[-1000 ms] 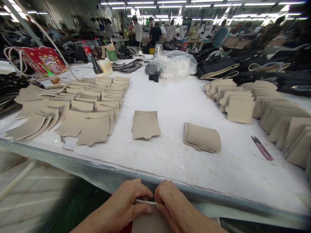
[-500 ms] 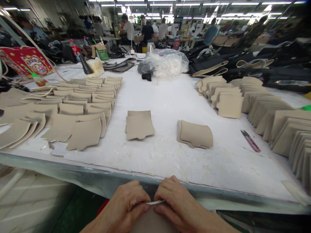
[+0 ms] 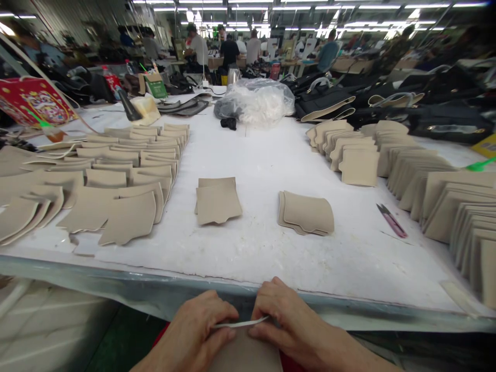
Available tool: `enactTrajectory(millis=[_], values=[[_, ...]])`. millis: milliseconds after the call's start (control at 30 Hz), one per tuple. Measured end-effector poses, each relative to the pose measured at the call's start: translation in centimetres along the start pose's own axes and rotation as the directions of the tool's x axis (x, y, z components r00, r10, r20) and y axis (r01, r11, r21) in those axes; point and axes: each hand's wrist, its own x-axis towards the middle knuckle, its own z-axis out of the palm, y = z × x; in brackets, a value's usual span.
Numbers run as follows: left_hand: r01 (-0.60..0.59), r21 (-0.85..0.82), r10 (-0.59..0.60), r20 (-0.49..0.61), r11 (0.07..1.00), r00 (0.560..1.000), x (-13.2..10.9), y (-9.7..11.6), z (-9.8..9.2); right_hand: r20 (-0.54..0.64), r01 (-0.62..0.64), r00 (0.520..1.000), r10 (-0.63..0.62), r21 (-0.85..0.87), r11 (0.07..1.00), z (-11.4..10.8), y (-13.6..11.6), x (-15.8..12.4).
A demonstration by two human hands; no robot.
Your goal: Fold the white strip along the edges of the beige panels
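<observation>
Just off the table's near edge, a beige leather piece (image 3: 244, 354) with a pale upper edge is held between both hands. My left hand (image 3: 196, 325) pinches that edge at its left part, thumb on the near face. On the right part, my right hand (image 3: 284, 315) grips the same edge, its thumb also on the near face. The lower part of the piece runs out of the frame. On the white table ahead lie a small pair of beige pieces (image 3: 219, 201) and, to its right, another overlapping pair, curved on top (image 3: 308, 213).
Rows of beige pieces (image 3: 127, 206) cover the table's left side; more stand stacked at right (image 3: 437, 201). Thread snips (image 3: 392, 221) lie near the right stacks. A clear plastic bag (image 3: 258, 101) and black bags (image 3: 325, 101) are at the back. People work beyond.
My hands have moved slightly apart along the piece's edge, so more of the pale edge shows between them. The view has shifted a little to the right.
</observation>
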Motion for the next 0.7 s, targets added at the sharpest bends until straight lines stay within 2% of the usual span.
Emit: enactTrajectory(millis=[133, 300, 433, 633, 700], values=[[-0.038, 0.071, 0.034, 0.056, 0.997, 0.998, 1.0, 1.2, 0.4, 0.003, 0.024, 1.0, -0.024, -0.024, 0.999, 0.3, 0.4, 0.1], [-0.116, 0.042, 0.119, -0.081, 0.992, 0.99, 0.9, 0.5, 1.5, -0.027, -0.003, 1.0, 0.003, -0.008, 1.0, -0.6, 0.5, -0.4], [-0.11, 0.041, 0.113, -0.101, 0.993, 0.988, 0.7, 0.0, 1.6, -0.039, -0.037, 0.999, 0.037, 0.003, 0.999, -1.2, 0.3, -0.8], [-0.027, 0.096, 0.027, 0.0, 0.995, 1.0, 1.4, 1.3, 0.8, -0.028, 0.029, 0.999, -0.03, -0.022, 0.999, -0.6, 0.9, -0.6], [-0.036, 0.129, 0.032, 0.036, 0.991, 0.999, 1.8, 1.9, 0.8, -0.033, 0.062, 0.998, -0.062, -0.018, 0.998, -0.2, 1.2, -0.6]])
